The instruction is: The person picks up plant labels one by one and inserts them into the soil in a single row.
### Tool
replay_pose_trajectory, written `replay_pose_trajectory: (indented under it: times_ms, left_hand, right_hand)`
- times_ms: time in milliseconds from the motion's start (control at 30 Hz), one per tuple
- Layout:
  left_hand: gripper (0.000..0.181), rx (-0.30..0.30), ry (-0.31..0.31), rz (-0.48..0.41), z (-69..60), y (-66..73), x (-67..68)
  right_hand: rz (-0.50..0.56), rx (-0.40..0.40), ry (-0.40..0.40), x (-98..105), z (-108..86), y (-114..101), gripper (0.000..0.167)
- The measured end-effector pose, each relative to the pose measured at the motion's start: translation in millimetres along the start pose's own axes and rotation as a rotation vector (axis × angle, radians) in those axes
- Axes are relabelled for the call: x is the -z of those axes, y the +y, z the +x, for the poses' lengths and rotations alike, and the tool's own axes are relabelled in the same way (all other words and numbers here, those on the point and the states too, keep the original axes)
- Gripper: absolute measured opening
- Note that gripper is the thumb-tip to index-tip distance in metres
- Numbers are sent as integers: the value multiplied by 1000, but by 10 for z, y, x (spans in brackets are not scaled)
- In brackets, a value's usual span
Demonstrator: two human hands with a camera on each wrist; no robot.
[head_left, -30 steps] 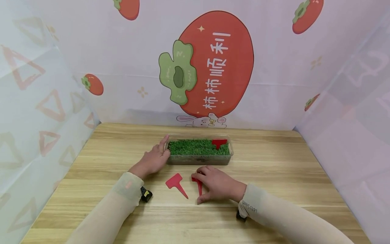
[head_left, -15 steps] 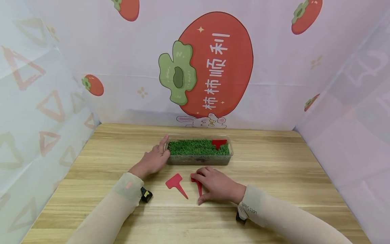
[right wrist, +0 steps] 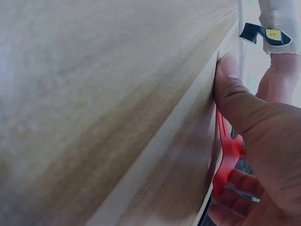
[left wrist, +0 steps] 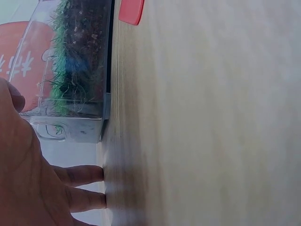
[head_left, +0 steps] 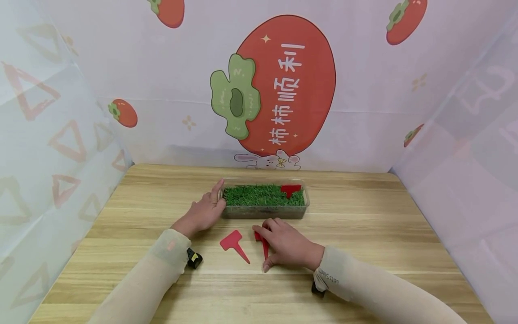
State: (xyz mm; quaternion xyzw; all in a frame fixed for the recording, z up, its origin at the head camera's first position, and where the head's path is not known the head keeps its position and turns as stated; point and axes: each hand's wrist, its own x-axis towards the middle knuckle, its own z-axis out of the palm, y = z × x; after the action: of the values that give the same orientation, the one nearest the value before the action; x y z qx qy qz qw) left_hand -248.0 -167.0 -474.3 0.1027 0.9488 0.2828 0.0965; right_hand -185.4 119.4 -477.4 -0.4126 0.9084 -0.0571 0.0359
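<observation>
A clear plastic box [head_left: 265, 211] of green grass [head_left: 255, 195] stands at the back of the table, with a red plant label [head_left: 290, 190] upright near its right end. My left hand [head_left: 204, 212] rests against the box's left end, thumb at the near corner; in the left wrist view, straight fingers [left wrist: 80, 175] touch the table beside it. In front of the box, my right hand [head_left: 289, 243] holds a second plant label [right wrist: 229, 157] by its wide head, thumb near the stake's tip. A third plant label [head_left: 232, 241] lies flat to the left.
The wooden table [head_left: 364, 216] meets a printed backdrop [head_left: 356, 135] behind the box. Pale fabric sides [head_left: 52, 180] rise along the left and right. Dark wrist cameras [head_left: 194, 258] hang under both sleeves.
The right hand and its plant label have shifted very slightly, with the label's head a little farther from me. My left hand, the box and the other labels stay put.
</observation>
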Motion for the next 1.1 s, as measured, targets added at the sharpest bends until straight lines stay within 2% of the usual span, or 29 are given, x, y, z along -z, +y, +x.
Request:
replay_pose_trajectory:
  times_ms: [333,533,933,1100]
  left_hand:
    - [64,3,0,-12,8,20,26]
    - [64,6,-12,-35,3,7,20]
    - [64,5,-11,-39,5,-2,0]
    - [64,13,-20,-42,-2,5,6]
  right_hand:
    - [16,23,38,34,19,-25,106]
    - [19,27,43,58,8,-55,99]
    - [-39,40,59,100,-15,-110,95]
    - [-73,78,107,126,-21,-144,93]
